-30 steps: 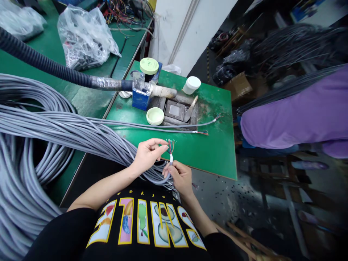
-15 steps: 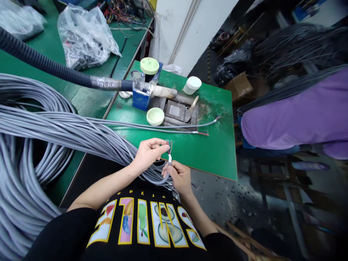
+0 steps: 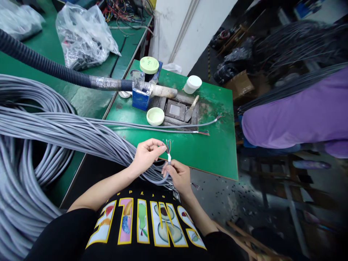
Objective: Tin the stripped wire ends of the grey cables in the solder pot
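Note:
My right hand (image 3: 179, 174) is closed around a grey cable (image 3: 166, 177) just below its white-wrapped end (image 3: 169, 157). Thin coloured wires (image 3: 169, 146) with stripped tips fan upward out of that end. On their left side my left hand (image 3: 149, 152) pinches with thumb and forefinger at one or more of these wires; exactly how many is hidden by the fingers. Two more grey cables (image 3: 163, 128) lie across the green table (image 3: 217, 159), their coloured wire ends pointing right. A thick bundle of grey cables (image 3: 89, 136) runs in from the left, beneath my left forearm.
Behind my hands a solder pot (image 3: 175, 110) is set in the tabletop, with a scraper (image 3: 192, 108) on it. Around it are a light green dish (image 3: 155, 116), a white tub (image 3: 192, 84) and a black extraction hose (image 3: 54, 69). A person in purple (image 3: 293, 116) is at the right.
My left fingers have shifted slightly left, and the wires, bunched before, now stand more spread and visible. My right hand keeps its hold on the cable.

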`<state>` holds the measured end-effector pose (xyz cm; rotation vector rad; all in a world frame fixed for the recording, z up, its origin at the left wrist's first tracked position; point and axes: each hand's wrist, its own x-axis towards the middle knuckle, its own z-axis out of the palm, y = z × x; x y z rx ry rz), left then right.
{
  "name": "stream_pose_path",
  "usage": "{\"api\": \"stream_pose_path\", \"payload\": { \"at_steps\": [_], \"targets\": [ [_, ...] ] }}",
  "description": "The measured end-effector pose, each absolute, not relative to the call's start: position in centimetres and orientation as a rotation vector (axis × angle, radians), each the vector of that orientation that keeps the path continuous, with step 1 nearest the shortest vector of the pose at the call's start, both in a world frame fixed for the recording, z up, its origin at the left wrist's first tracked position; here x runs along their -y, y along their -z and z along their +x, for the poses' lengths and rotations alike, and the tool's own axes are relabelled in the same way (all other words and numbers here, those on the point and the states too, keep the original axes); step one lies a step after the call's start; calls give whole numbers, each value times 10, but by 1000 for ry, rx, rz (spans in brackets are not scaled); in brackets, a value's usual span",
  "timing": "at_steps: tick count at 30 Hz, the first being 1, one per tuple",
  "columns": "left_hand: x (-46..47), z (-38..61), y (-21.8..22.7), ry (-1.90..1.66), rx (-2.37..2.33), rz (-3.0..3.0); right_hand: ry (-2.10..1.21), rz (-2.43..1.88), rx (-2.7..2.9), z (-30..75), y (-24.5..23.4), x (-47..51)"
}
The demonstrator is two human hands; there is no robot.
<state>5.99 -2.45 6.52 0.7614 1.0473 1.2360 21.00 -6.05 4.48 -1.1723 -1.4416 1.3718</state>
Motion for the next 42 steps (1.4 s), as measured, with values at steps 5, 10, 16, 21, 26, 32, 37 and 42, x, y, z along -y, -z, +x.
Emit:
{"api": "stream_pose_path", "payload": {
  "at_steps": [5, 10, 16, 21, 26, 32, 37, 42],
  "targets": [
    [28, 56, -66, -1278, -1060, 851, -1310, -1220, 1483, 209, -45, 60],
    [31, 53, -68, -1322, -1069, 942, -1238, -1251, 1529, 208, -45, 60],
    [31, 53, -69, -1326, -1104, 1007, -1204, -1250, 1583, 207, -46, 58],
    [27, 55, -73, -1307, -1148, 970, -1188, -1250, 1596, 205, -48, 57],
    [25, 56, -72, -1284, -1169, 963, -1157, -1258, 1627, 206, -48, 56],
    [25, 56, -69, -1290, -1149, 1011, -1134, -1241, 1637, 205, -48, 56],
    [26, 58, -73, -1309, -1166, 1011, -1137, -1248, 1641, 205, -50, 57],
    [30, 60, -71, -1365, -1161, 998, -1186, -1237, 1603, 205, -50, 58]
  ]
}}
